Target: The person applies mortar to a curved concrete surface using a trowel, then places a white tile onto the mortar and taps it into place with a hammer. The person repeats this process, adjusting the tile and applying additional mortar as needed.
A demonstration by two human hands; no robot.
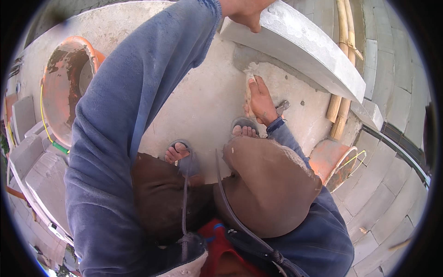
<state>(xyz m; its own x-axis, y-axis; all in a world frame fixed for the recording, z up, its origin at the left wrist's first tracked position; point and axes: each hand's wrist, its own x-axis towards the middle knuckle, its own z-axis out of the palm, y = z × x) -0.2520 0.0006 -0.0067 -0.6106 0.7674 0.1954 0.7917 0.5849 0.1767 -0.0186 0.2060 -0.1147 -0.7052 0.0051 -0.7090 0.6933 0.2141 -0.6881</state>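
Observation:
A long light-grey block (314,41) lies at the upper right over a strip of wet mortar (272,71). My left hand (247,13) grips its far left end, a finger bent down over the side; the upper frame edge cuts part of this hand off. Close to the block's near face, my right hand (262,101) is closed around a narrow, pale, mortar-smeared tool (248,90). Its exact kind is hard to make out. The tool's front end meets the mortar. A dark grey lump (283,107) shows beside my right wrist.
An orange bucket (50,101) with mortar-coated insides tilts at the left. Another orange bucket (323,157) lies beyond my right knee. Bamboo poles (344,113) run behind the block. Grey blocks (48,182) are stacked at the left. My sandalled feet (177,151) rest on the concrete surface (203,106).

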